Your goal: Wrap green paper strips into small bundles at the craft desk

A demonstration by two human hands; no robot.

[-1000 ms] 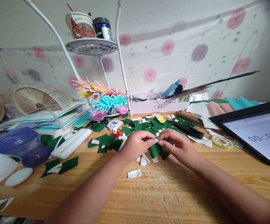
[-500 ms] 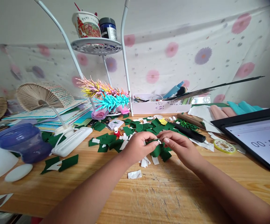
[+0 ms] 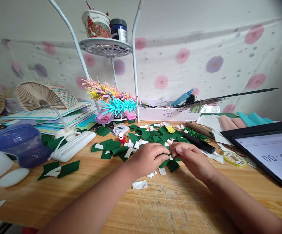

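Observation:
In the middle of the desk, my left hand (image 3: 150, 157) pinches a green paper piece (image 3: 165, 154) between thumb and fingers; mostly its edge shows. A small white bit (image 3: 171, 157) pokes out by the left thumb tip. My right hand (image 3: 191, 157) meets it from the other side with fingers curled and thumb pressed in. What those right fingertips grip is hidden. Under and behind both hands lie many loose green paper pieces (image 3: 117, 151), mixed with white paper scraps (image 3: 139, 185).
A white shelf stand (image 3: 106, 48) rises at the back, beside a white box (image 3: 167, 113). Bright pipe-cleaner bunches (image 3: 118, 105) hang near it. A tablet (image 3: 270, 152) and tape roll (image 3: 234, 158) are on the right. A white device (image 3: 72, 146) and purple container (image 3: 21, 146) sit left.
Both hands have shifted slightly right and down, fingertips still close together. The green piece, earlier showing a broad hanging face, now shows mainly as an edge. The camera view has shifted a little.

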